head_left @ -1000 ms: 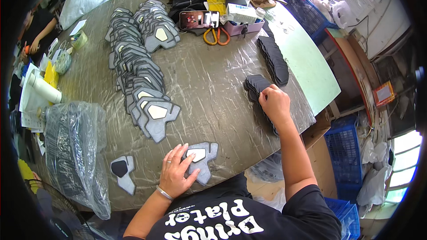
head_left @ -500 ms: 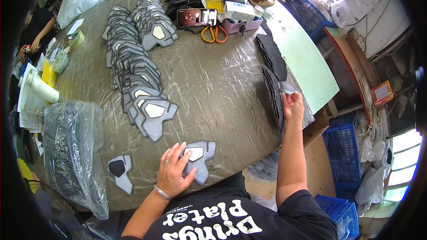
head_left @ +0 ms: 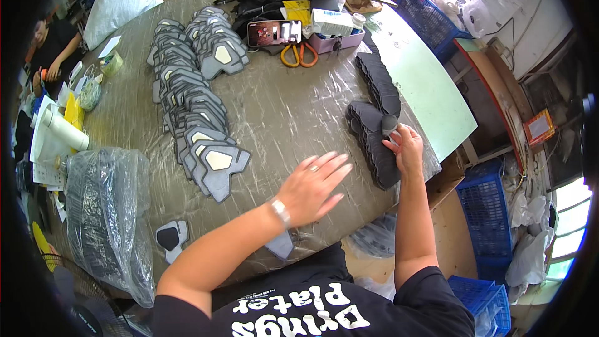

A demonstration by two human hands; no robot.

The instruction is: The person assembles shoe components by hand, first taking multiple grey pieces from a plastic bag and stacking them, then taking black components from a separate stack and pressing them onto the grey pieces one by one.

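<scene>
My right hand (head_left: 407, 148) pinches a small dark grey rounded patch (head_left: 389, 123) at the table's right side. Right beside it lie long overlapping rows of black pieces (head_left: 376, 143). Above the middle of the table, my left hand (head_left: 314, 188) is open with fingers stretched toward the right, holding nothing. A grey shaped piece (head_left: 281, 247) lies under my left wrist and forearm, which hide most of it. Farther left sits another grey piece (head_left: 172, 238) with a black patch on it. Long stacks of grey pieces with cream patches (head_left: 218, 160) fan out across the left half.
A phone (head_left: 273, 33) stands at the back, with orange-handled scissors (head_left: 299, 55) and a purple box (head_left: 337, 42) close by. Clear plastic wrapping (head_left: 106, 218) covers dark goods at left. A white bottle (head_left: 65, 130) lies behind it. Another person (head_left: 57, 50) sits at far left.
My left hand has lifted off the grey piece and moved right and away from me, toward my right hand. The patch in my right hand has shifted slightly left.
</scene>
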